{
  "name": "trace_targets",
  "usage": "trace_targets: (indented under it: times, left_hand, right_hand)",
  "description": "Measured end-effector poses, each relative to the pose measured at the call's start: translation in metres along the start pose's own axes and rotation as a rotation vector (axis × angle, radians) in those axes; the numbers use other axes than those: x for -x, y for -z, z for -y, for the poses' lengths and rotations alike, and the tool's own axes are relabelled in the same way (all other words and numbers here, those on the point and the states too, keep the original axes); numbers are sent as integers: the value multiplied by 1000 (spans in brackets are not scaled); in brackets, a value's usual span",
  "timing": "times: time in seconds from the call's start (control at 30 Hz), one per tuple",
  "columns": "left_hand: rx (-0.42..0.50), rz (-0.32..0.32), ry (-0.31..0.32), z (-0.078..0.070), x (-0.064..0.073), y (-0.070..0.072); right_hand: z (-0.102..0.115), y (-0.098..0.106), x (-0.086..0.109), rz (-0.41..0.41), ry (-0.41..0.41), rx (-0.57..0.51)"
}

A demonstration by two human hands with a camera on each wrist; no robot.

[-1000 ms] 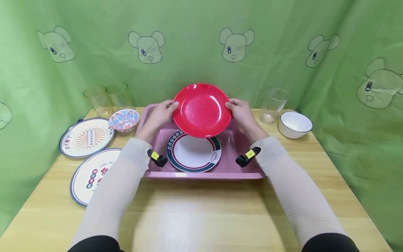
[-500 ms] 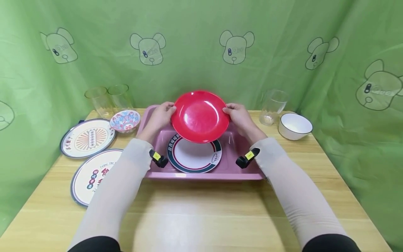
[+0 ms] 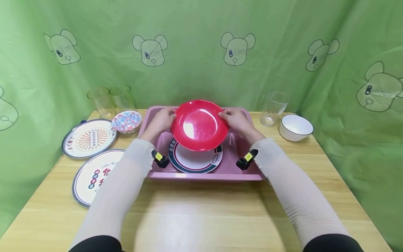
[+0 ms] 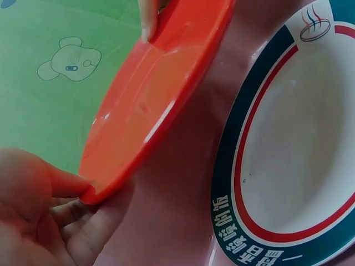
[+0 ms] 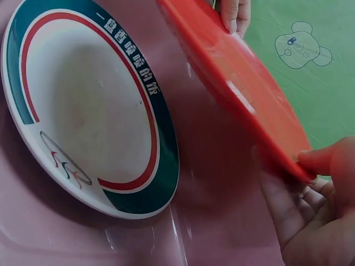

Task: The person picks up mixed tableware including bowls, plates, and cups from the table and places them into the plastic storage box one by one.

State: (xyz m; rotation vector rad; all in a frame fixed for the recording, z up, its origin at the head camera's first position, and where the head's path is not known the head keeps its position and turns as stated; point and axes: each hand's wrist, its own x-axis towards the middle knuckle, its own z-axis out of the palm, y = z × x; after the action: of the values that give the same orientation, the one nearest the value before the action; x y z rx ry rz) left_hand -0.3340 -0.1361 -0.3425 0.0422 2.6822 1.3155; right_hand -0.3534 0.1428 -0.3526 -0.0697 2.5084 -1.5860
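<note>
A shiny red plate (image 3: 200, 125) is held tilted over the pink basin (image 3: 204, 176). My left hand (image 3: 161, 121) pinches its left rim, thumb on the upper face and fingers underneath, as the left wrist view shows of the plate (image 4: 158, 94). At the opposite rim my right hand (image 3: 237, 120) grips in the same way, thumb on top. Below lies a white plate (image 3: 195, 161) with a dark green and red border inside the basin, its back part hidden by the red plate in the head view. Both wrist views show a gap between the two plates.
On the left are two overlapping oval plates (image 3: 90, 139), a patterned bowl (image 3: 127, 121) and two yellowish glasses (image 3: 102, 101). At right stand a clear glass (image 3: 273, 108) and a white bowl (image 3: 296, 126). A green curtain (image 3: 195, 70) encloses the back and sides.
Both hands have brought the red plate down and nearer over the basin, so it covers more of the white plate. The other dishes have stayed put.
</note>
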Motion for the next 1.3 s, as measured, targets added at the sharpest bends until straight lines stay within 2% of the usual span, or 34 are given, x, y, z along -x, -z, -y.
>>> trace_targets:
  times: [0.27,0.4,0.57,0.67,0.9,0.97,1.3]
  left_hand:
    - [-168,14,-5,2,0,-1]
    - [-213,32,-5,4,0,-2]
    - [-329,46,-8,5,0,-5]
    - [-354,56,3,6,0,-6]
    - [-399,100,23,9,-1,-11]
    - [-401,111,30,11,-1,-13]
    - [-531,135,33,16,-6,-21]
  right_hand:
    - [-2,-1,-1,96,-9,158]
    - [-2,-3,0,154,-42,188]
    - [-2,-6,1,224,-83,220]
    - [-3,-7,1,245,-87,247]
    - [-7,-9,1,311,-70,384]
    - [-8,-9,0,331,-79,402]
    - [-11,-13,-2,400,-110,447]
